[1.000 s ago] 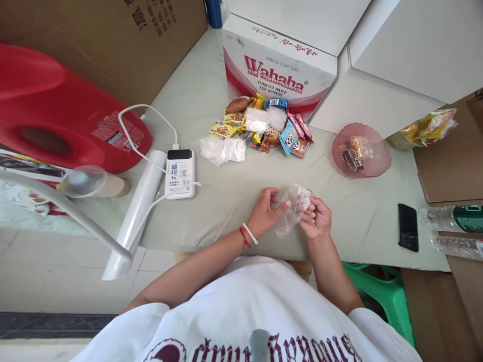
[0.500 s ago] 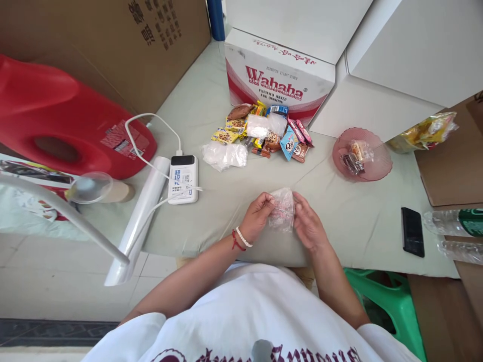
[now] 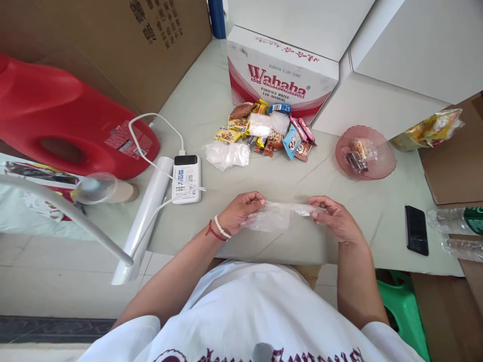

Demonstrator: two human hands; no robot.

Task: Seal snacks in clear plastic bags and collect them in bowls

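A clear plastic bag (image 3: 277, 216) is stretched sideways between my two hands, over the front part of the table. My left hand (image 3: 243, 211), with a white bead bracelet and a red string on its wrist, pinches the bag's left end. Thumb and fingers of my right hand (image 3: 334, 216) are closed on its right end. Beyond the hands lies a pile of wrapped snacks (image 3: 274, 140) with folded clear bags (image 3: 228, 155) beside and on top of it. To the right stands a pink glass bowl (image 3: 341, 163) holding a few wrapped pieces.
A white power bank (image 3: 190, 193) with cables lies left of the hands, beside a white roll (image 3: 145, 221). Further left are a lidded cup (image 3: 121, 191) and a red jug (image 3: 90, 115). A Wahaha carton (image 3: 279, 70) stands behind; a black phone (image 3: 416, 230) lies right.
My hands have moved apart, the left one leftward and the right one rightward. The crumpled bag between them is now pulled out wide and taut along its top edge.
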